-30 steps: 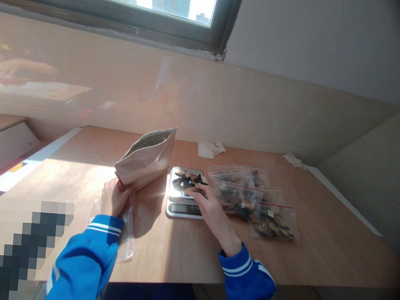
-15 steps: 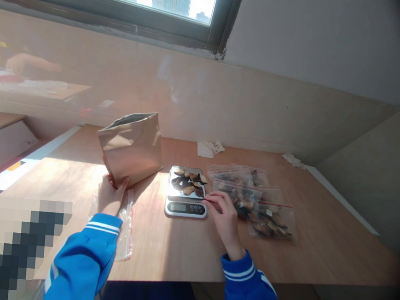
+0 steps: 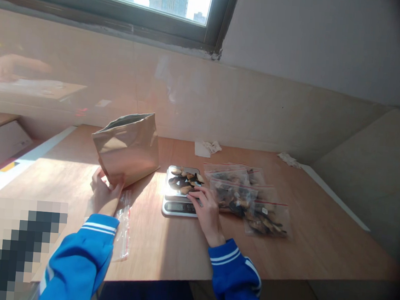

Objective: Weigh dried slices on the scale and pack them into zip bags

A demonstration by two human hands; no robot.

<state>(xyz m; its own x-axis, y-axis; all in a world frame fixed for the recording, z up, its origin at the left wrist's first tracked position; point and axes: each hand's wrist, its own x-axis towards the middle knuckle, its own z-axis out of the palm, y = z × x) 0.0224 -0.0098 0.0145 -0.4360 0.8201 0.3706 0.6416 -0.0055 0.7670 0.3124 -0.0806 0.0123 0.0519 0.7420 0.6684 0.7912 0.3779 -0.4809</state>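
Left hand (image 3: 104, 193) closed around the lower near corner of a brown pouch (image 3: 127, 151), thumb on the front face, fingers at its left side; the pouch rises above the grip, leaning, mouth gaping. Below that hand, partly under the wrist, a clear zip bag (image 3: 122, 234) lies flat on the wooden table (image 3: 185, 255). Right hand (image 3: 205, 208) half curled, fingertips at the near right edge of the heap of dark-and-tan dried slices (image 3: 186, 180); cannot tell whether a piece is pinched. The slices sit just ahead and left of these fingertips, on the pan of a kitchen scale (image 3: 168, 211), whose near right corner the hand covers. Right of the right hand, filled clear bags (image 3: 267, 222) overlap, red strips along their tops. Beyond it, well apart, crumpled tissue (image 3: 212, 147).
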